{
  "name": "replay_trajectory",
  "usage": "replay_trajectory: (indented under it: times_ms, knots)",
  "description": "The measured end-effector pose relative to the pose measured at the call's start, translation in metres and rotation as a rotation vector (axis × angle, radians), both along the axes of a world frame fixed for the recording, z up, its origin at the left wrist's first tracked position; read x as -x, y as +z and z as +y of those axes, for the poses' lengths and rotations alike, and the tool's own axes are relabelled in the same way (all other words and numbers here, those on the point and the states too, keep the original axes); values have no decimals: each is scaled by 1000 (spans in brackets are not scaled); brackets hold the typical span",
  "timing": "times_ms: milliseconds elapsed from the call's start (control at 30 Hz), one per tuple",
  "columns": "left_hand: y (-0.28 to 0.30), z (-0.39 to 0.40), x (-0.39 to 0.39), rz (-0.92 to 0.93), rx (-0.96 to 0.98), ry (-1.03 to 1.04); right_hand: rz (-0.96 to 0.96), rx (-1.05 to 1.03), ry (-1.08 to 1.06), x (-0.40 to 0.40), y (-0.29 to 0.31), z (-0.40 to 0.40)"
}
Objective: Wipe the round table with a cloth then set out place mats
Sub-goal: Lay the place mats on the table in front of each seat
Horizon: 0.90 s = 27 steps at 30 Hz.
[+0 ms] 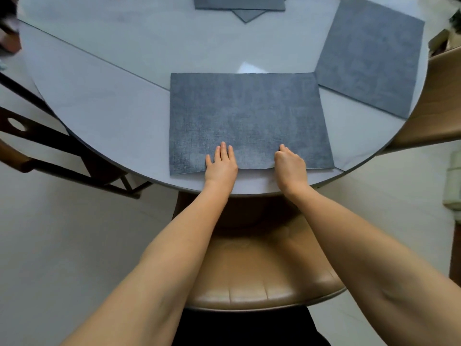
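Head view looks straight down on two bare forearms reaching over a chair seat to the near edge of the table. On the left hand [220,166] the fingers [222,152] lie straight and close together, flat on the near place mat [247,116], with the thumb spread out to the side; the palm covers the mat's near edge and nothing is gripped. On the right hand [290,166] the fingers are curled under, only the forefinger [282,148] poking forward onto the mat, and the knuckles sit over the near edge; whether the tucked fingers pinch that edge cannot be told from above. This grey, woven-looking rectangular mat lies flat with its long side toward the person, its near edge just inside the rim of the round table [112,101], whose pale glossy top shows a straight seam running across it. A second place mat [369,58] of the same grey lies to the right, turned at an angle, its near corner almost meeting the far right corner of the first. At the far side, cut off by the frame, more grey mats [239,3] lie overlapped, one corner pointing this way. Below the arms sits a tan padded chair [262,278]; a dark-framed chair [50,151] stands at the left, and another tan chair [439,108] at the right.
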<state>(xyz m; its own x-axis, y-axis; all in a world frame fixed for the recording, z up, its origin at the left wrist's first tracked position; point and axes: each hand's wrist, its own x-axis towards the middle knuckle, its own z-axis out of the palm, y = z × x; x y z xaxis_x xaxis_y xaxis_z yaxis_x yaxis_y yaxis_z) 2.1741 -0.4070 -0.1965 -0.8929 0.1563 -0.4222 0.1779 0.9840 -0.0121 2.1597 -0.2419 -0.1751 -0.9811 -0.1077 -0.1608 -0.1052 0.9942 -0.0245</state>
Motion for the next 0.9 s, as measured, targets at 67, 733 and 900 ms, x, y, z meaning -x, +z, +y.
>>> replay_trajectory:
  times_ms: [67, 733, 900]
  knots:
    - [-1, -3, -4, -12, 29, -12, -6, 2, 2, -6, -3, -2]
    - [28, -89, 34, 164, -478, 642, -26, 163, 41, -5, 1, -25]
    - [8, -142, 35, 145, -535, 838, -139, 333, 142, 33, 5, -98]
